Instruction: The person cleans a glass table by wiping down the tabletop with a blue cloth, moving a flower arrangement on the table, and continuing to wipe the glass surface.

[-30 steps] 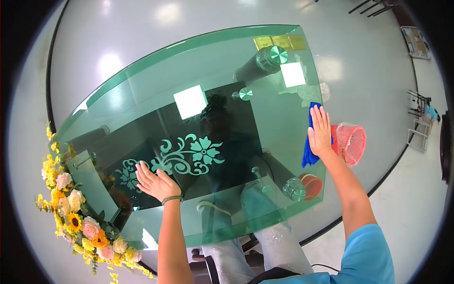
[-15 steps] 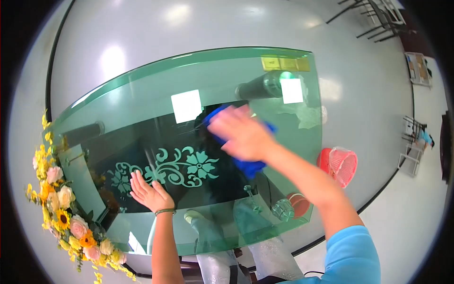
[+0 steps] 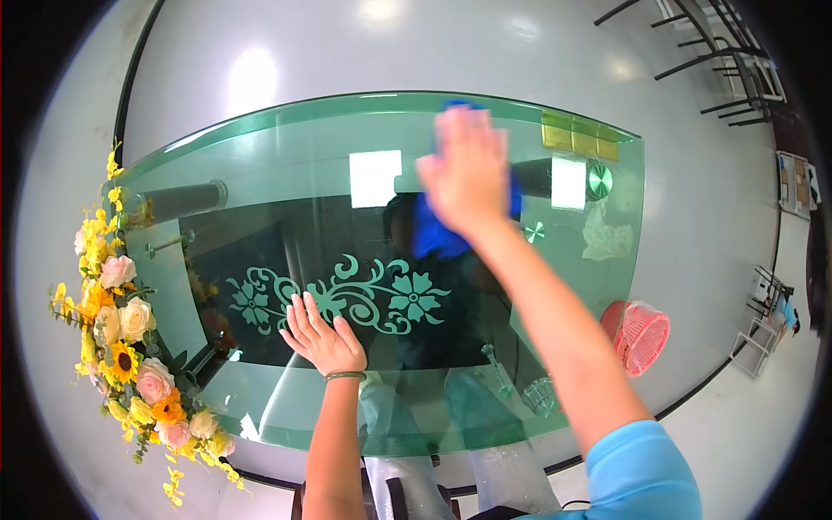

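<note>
A glass table (image 3: 286, 139) with a frosted flower pattern (image 3: 347, 295) on a dark panel spreads out before me. Near its far side, right of the middle, my right hand (image 3: 468, 165) presses flat on a blue cloth (image 3: 442, 230), its fingers pointing away and slightly blurred. The cloth shows below the palm and at the fingertips. My left hand (image 3: 325, 338) rests on the glass over the pattern's lower part, with nothing in it, its fingers spread and a band on the wrist.
Artificial flowers (image 3: 121, 321) line the table's left end. Beyond the right edge on the floor is a pink basket (image 3: 643, 338). Yellow boxes (image 3: 579, 136) show at the far right corner. Chairs (image 3: 728, 61) and a distant person (image 3: 789, 314) are at the right.
My right hand has moved with the blue cloth from the table's right edge over the dark panel to the far side. My left hand stays on the glass near the pattern. The view has shifted.
</note>
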Motion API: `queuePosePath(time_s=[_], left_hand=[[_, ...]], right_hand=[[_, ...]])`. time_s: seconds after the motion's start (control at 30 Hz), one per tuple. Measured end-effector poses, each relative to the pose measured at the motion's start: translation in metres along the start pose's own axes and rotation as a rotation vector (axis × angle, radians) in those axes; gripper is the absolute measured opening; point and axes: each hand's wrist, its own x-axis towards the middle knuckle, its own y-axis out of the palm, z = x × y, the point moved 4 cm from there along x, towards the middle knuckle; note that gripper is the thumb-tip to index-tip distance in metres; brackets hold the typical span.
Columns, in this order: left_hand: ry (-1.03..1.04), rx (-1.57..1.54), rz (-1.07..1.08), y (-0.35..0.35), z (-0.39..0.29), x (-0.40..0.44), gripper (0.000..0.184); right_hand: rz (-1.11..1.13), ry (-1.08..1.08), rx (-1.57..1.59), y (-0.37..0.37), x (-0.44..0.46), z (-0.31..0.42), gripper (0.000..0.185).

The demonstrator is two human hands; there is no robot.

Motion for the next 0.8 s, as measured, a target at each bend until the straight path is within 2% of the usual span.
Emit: queuePosePath(time_s=[0.03, 0.07, 0.1, 0.17, 0.2, 0.23, 0.27, 0.3, 0.37, 0.43, 0.47, 0.53, 0.57, 0.63, 0.73, 0.77, 0.8], left_hand=[[-0.003, -0.004, 0.001, 0.001, -0.001, -0.001, 0.058], [-0.005, -0.004, 0.003, 0.001, -0.001, -0.001, 0.058], [-0.008, -0.002, 0.001, 0.001, 0.000, 0.000, 0.058], [-0.008, -0.013, 0.010, 0.000, 0.000, -0.001, 0.059], [-0.009, -0.017, 0.012, 0.001, 0.000, 0.000, 0.059], [-0.014, -0.020, 0.018, 0.000, 0.001, 0.000, 0.059], [-0.011, -0.049, 0.010, -0.002, -0.001, 0.001, 0.060], [0.000, -0.040, 0.018, -0.003, -0.001, 0.002, 0.060], [0.000, -0.061, 0.011, -0.004, -0.002, 0.002, 0.061], [-0.009, -0.074, 0.038, -0.003, -0.001, 0.002, 0.062], [-0.010, -0.067, 0.043, -0.002, -0.002, 0.001, 0.062], [-0.007, -0.061, 0.050, -0.001, -0.001, 0.001, 0.063], [-0.013, -0.058, 0.056, 0.001, 0.000, 0.000, 0.063], [-0.015, -0.067, 0.057, 0.001, 0.000, 0.000, 0.064], [-0.020, -0.088, 0.066, 0.002, 0.001, 0.000, 0.064], [-0.018, -0.096, 0.064, 0.002, 0.001, -0.001, 0.064], [-0.020, -0.102, 0.061, 0.002, 0.001, -0.001, 0.064]], right_hand=[[0.195, -0.063, 0.145, -0.001, 0.004, 0.041, 0.064], [0.041, -0.216, 0.261, 0.023, -0.011, 0.070, 0.065], [0.107, -0.390, 0.274, 0.030, -0.019, 0.094, 0.062], [0.094, -0.616, 0.336, 0.033, -0.028, 0.092, 0.058], [0.183, -0.600, 0.344, 0.024, -0.022, 0.075, 0.057], [0.276, -0.584, 0.354, 0.011, -0.018, 0.047, 0.056], [0.160, -0.505, 0.183, 0.000, -0.019, 0.007, 0.054], [0.190, -0.303, 0.018, -0.021, -0.012, -0.029, 0.052], [-0.056, -0.076, -0.098, -0.041, -0.023, -0.122, 0.051], [-0.075, 0.101, -0.180, -0.049, -0.030, -0.217, 0.053], [-0.122, 0.225, -0.268, -0.044, -0.027, -0.218, 0.053], [-0.217, 0.487, -0.442, -0.035, -0.020, -0.207, 0.053], [-0.183, 0.468, -0.424, -0.026, -0.011, -0.196, 0.053], [-0.108, 0.429, -0.397, -0.014, 0.015, -0.127, 0.054], [-0.095, 0.141, -0.313, 0.025, 0.037, -0.005, 0.060], [0.035, 0.117, -0.189, 0.026, 0.045, 0.050, 0.060], [-0.090, -0.047, -0.109, 0.044, 0.040, 0.090, 0.060]])
